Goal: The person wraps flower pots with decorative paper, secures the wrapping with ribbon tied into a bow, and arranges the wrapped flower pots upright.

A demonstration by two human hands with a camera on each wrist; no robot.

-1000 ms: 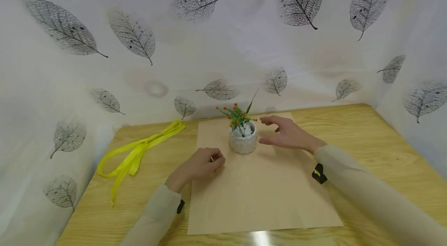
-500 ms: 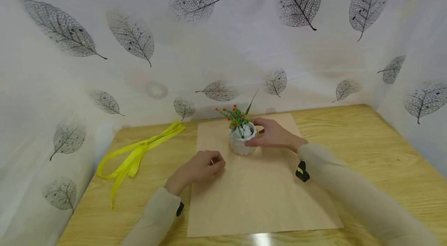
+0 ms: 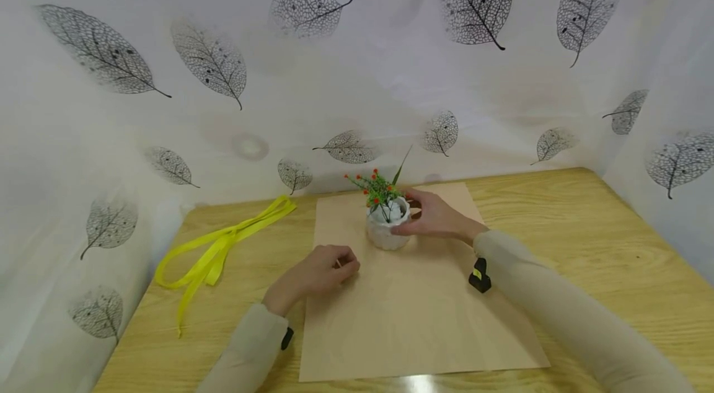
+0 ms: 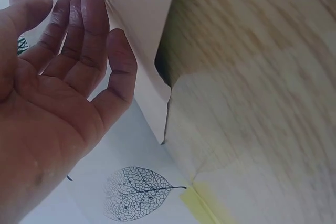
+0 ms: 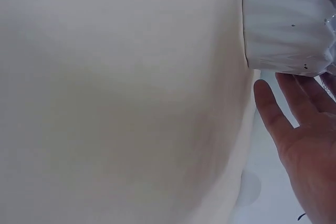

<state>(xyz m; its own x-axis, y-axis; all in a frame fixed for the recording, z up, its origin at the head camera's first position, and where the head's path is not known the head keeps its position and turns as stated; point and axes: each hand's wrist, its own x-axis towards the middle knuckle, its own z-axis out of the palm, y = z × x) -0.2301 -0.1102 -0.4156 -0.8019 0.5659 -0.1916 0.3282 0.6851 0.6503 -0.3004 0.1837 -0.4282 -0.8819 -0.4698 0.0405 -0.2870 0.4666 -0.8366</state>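
A white cloth backdrop (image 3: 385,70) printed with black skeleton leaves is hung behind and beside a wood-grained tabletop (image 3: 558,225), on which a sheet of brown paper (image 3: 418,325) is spread. Toward the far edge of that sheet, a white plant pot (image 3: 386,235) is stood upright. It is held from its right side by the right hand (image 3: 437,217), the thumb set against the near wall and the fingers passed round behind, presumably so that the pot is steadied without the stems being touched. Nothing is held by the left hand (image 3: 319,270); its fingers are loosely bent, and it is placed over the left part of the sheet, perhaps to be near the paper's edge. A yellow ribbon (image 3: 223,244) is laid in loops to the left, off the paper, where it seems to be out of the way. The pot's wall is smooth, glossy and lightly fluted, flecked with dark specks, and its rim is scalloped. Thin green sprigs (image 3: 378,187) tipped with red are carried in it, probably artificial, along with one long blade. The paper is matt and thin, its left edge slightly lifted and wavy; the ribbon is flat and narrow.
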